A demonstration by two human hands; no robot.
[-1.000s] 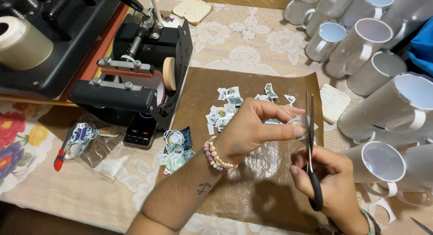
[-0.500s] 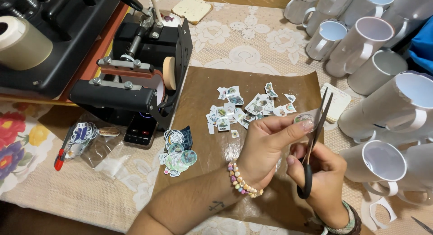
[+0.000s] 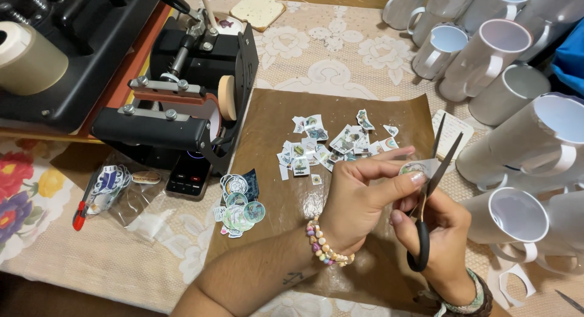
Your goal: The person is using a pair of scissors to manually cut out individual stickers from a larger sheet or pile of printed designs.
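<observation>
While the left hand (image 3: 359, 198) pinches a round sticker (image 3: 415, 168), the right hand (image 3: 435, 232) grips open scissors (image 3: 433, 189) just right of it, blades upright.

Head camera looks steeply down, close over the table (image 3: 340, 43).

Warm, even indoor light, sharp in the centre, with soft glare on the white mugs (image 3: 523, 128) at 3 o'clock.

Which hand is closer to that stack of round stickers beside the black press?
Left. The left hand is just right of the round stickers; the right hand, holding scissors, is farther right.
</observation>
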